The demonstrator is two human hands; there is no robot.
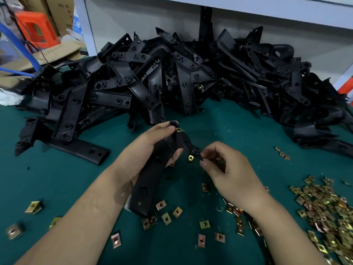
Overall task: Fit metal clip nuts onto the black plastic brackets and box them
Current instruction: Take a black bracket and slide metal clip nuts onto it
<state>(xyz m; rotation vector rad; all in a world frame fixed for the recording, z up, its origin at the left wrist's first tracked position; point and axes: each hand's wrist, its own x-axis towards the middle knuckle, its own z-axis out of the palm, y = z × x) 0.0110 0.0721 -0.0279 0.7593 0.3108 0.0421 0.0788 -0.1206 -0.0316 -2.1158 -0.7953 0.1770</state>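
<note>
My left hand (150,146) grips a long black plastic bracket (152,175) above the green table, its lower end near the table surface. Two brass clip nuts sit on the bracket: one at its top tab (179,130), one on a lower tab (190,158). My right hand (227,169) pinches the bracket's right-hand tip (199,155) between thumb and fingers; whether a clip nut lies in that hand is hidden. Loose clip nuts (166,217) lie scattered under my hands.
A big heap of black brackets (172,77) fills the back of the green table (229,121). A dense pile of clip nuts (324,211) lies at the right front. Cardboard boxes (57,12) and an orange stool (36,27) stand at the back left.
</note>
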